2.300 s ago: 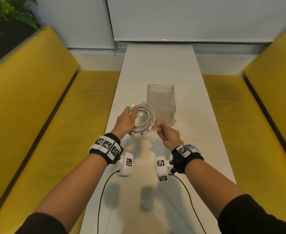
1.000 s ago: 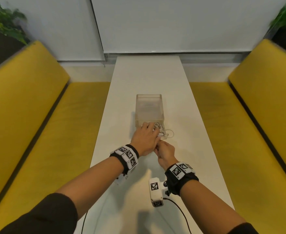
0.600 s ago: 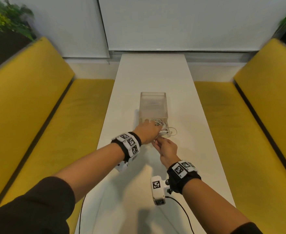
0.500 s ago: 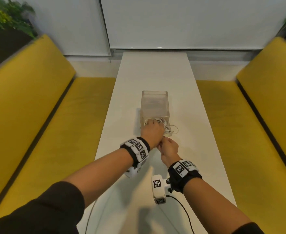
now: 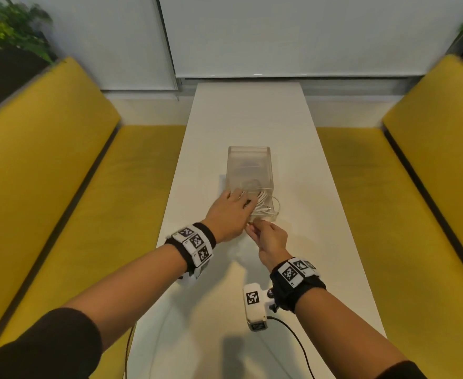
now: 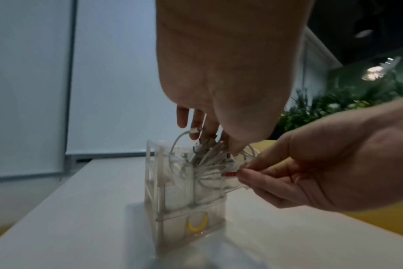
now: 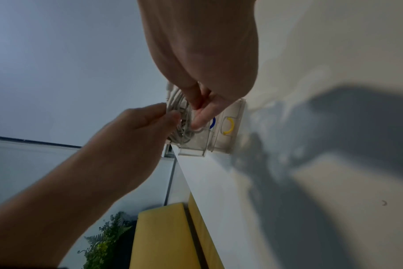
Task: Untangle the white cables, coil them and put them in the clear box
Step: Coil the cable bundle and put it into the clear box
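The clear box [image 5: 248,151] stands in the middle of the white table [image 5: 252,113]. A coil of white cables [image 5: 266,205] sits at the box's near end, partly inside, with a loop hanging over the right rim. My left hand [image 5: 238,205] lies over the coil, thumb and fingers gripping the bundle [image 6: 209,154]. My right hand [image 5: 253,227], just in front of the box, pinches a red-tipped cable end [image 6: 230,174]. In the right wrist view both hands meet at the coil [image 7: 178,109] above the box [image 7: 221,143].
Yellow benches [image 5: 61,187] [image 5: 416,187] run along both sides of the narrow table. Plants [image 5: 9,28] stand behind the left bench. The box front carries a yellow arc [image 6: 197,226] and a blue arc [image 7: 213,122]. Black leads trail from my wrist cameras [image 5: 255,307].
The coil, held up in the air beside the box 2.3 s ago, has come down onto the box's near end. Both hands followed it and stay closed on it.
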Demonstrator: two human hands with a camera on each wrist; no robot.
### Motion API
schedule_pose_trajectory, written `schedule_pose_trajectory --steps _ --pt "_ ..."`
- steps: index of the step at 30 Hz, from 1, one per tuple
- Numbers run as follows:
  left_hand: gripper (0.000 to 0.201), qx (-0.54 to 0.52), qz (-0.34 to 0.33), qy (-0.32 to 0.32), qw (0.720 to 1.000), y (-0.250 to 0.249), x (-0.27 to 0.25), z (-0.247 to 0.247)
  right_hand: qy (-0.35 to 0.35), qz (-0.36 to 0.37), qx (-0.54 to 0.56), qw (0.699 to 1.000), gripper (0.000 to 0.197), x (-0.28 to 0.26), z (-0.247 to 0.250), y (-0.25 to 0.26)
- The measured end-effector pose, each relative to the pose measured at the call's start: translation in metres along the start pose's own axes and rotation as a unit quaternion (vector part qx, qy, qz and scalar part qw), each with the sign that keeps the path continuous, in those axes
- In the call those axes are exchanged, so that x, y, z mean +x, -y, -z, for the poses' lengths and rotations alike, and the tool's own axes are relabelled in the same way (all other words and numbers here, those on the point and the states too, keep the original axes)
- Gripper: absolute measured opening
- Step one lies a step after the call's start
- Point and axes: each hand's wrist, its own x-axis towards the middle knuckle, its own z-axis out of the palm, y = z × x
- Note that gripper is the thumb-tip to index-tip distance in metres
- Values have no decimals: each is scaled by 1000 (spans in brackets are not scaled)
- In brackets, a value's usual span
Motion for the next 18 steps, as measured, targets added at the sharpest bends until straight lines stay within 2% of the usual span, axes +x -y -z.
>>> schedule_pose_trajectory --steps 2,5,10,14,18 --pt "60 19 3 -19 1000 -5 -2 -3 -1 -4 -1 1000 9 1 1 -1" --pt "59 -16 15 7 1000 -8 4 0 -5 0 -16 1000 5 1 2 -2" --pt "38 20 27 39 999 -19 21 5 14 11 -11 1000 6 0 3 -3" --pt "34 27 68 47 996 -26 36 6 7 15 -8 1000 19 0 2 -4" --pt "31 39 108 53 992 -37 48 12 -7 17 -39 999 13 0 0 -1"
